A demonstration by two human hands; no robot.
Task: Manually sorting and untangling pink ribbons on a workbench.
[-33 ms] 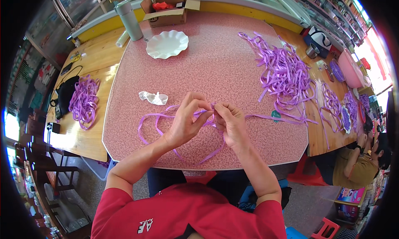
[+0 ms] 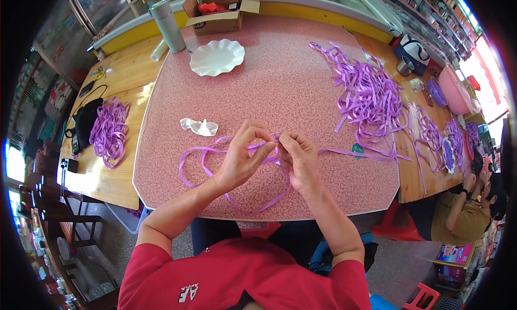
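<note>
The right hand (image 2: 299, 158) pinches a flat, glossy purple ribbon (image 2: 336, 151) above the pink speckled tabletop (image 2: 269, 89), its slack lying in loose loops. The left hand (image 2: 245, 154) curls thumb and forefinger close beside that pinch; whether they grip the strip, I cannot tell. Crumpled white paper (image 2: 199, 127) lies near.

Can make out white block letters (image 2: 188, 292) on red shirt (image 2: 247, 267), left side of chest: large ones, with smaller marks just above. Can see dark print (image 2: 200, 25) on near face of open cardboard box (image 2: 223, 24), by far-left corner of the surface (image 2: 280, 105); too small to read. Can spot pale lettering on pink-and-purple box (image 2: 455, 253), down past near-right corner of the surface; too blurred to read. Can't resolve print on shelf goods (image 2: 431, 16), beyond far-right corner.
</note>
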